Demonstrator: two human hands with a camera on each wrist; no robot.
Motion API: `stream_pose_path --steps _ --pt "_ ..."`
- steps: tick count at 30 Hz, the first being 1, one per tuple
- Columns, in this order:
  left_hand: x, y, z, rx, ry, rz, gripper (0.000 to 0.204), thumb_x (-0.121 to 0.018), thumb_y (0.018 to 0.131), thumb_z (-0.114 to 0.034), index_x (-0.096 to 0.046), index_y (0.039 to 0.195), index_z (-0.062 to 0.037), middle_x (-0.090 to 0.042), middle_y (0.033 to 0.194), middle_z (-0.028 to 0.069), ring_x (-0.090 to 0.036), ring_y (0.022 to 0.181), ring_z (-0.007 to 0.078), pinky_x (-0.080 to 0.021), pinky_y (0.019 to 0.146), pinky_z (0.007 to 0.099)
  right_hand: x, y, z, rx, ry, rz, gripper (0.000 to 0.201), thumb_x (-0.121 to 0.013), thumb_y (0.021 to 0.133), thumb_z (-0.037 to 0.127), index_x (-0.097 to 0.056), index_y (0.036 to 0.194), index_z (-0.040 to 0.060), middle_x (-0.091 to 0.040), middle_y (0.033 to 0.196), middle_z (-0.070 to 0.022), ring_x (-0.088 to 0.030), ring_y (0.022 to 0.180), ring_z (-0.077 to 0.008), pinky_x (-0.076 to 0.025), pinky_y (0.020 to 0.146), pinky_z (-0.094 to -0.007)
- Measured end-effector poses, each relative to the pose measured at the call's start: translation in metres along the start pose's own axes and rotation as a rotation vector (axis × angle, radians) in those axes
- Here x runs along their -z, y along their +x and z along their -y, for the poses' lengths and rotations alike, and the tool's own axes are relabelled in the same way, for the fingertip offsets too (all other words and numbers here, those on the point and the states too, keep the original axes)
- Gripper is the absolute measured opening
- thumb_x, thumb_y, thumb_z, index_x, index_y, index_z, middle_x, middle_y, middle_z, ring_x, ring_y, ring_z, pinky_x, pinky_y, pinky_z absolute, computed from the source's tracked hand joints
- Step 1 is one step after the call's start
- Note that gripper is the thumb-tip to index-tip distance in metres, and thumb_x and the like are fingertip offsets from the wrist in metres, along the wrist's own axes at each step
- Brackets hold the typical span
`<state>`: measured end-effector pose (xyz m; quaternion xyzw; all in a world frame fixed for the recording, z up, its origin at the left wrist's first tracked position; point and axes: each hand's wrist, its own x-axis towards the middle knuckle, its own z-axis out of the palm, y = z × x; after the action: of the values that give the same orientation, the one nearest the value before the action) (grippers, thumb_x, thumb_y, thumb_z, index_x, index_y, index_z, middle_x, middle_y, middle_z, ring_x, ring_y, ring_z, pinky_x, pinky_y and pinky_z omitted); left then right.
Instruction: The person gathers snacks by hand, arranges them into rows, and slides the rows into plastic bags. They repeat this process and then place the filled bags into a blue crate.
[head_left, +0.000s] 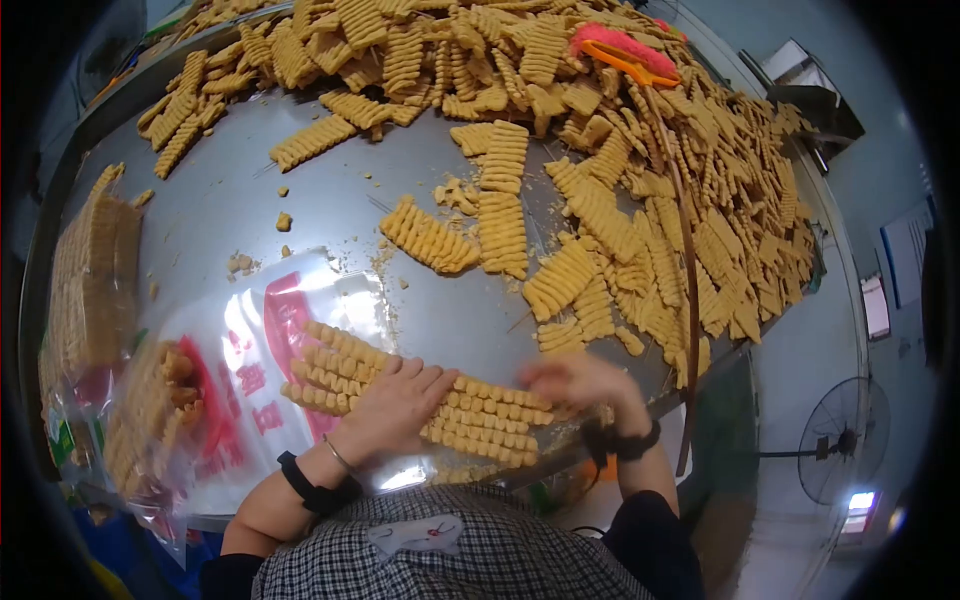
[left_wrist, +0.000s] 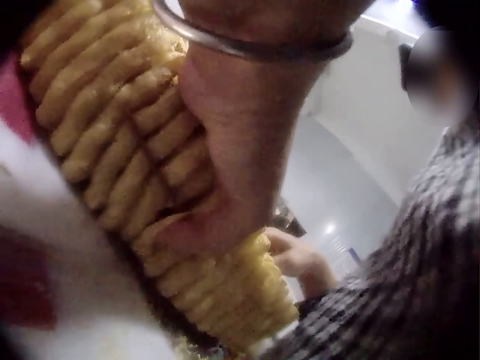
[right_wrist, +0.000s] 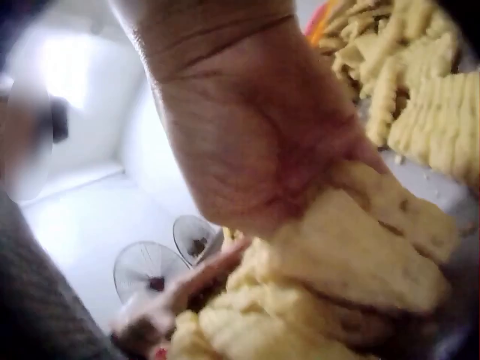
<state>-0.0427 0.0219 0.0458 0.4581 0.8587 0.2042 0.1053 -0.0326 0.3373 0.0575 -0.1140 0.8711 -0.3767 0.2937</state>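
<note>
A long block of stacked, ridged yellow snack pieces [head_left: 485,425] lies slantwise at the near table edge. Across its middle, the left hand [head_left: 398,400] grips it from above; in the left wrist view that hand's thumb [left_wrist: 187,229] presses against the ridged side [left_wrist: 112,150]. Blurred in the head view, the right hand [head_left: 585,385] is at the block's right end. The right wrist view has that hand [right_wrist: 247,127] holding snack pieces [right_wrist: 360,255] below its palm, its fingertips mostly hidden. A printed clear plastic bag [head_left: 250,380] lies flat beneath the block's left part.
Loose ridged pieces [head_left: 700,200] are heaped along the far and right sides, with a pink-and-orange tool [head_left: 628,57] on top. Several pieces [head_left: 430,238] and crumbs lie mid-table. Filled bags [head_left: 95,280] stand at the left. A fan [head_left: 845,440] is beyond the right edge.
</note>
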Motion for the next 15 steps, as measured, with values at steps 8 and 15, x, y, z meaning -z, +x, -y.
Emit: stream_pose_path --steps 8,15 --pt "-0.003 -0.003 -0.001 0.015 0.078 -0.009 0.094 -0.08 0.058 -0.041 -0.044 0.136 -0.0031 -0.056 0.109 0.0071 -0.052 0.099 0.0229 -0.037 0.091 0.0352 0.123 0.074 -0.128 -0.538 -0.684 -1.061 0.058 -0.059 0.091 0.014 -0.037 0.144 0.009 -0.057 0.128 -0.0195 -0.057 0.114 -0.0327 -0.048 0.092 -0.0428" --pt "-0.008 -0.008 0.001 -0.029 0.011 -0.101 0.088 -0.078 0.06 -0.036 -0.045 0.134 -0.0015 -0.055 0.105 0.0077 -0.051 0.098 0.0234 -0.036 0.092 0.0355 0.164 0.099 -0.076 -0.759 -0.373 -0.817 0.061 -0.054 0.096 0.025 -0.029 0.148 0.0039 -0.063 0.111 -0.0245 -0.064 0.096 -0.0346 -0.052 0.076 -0.0449"
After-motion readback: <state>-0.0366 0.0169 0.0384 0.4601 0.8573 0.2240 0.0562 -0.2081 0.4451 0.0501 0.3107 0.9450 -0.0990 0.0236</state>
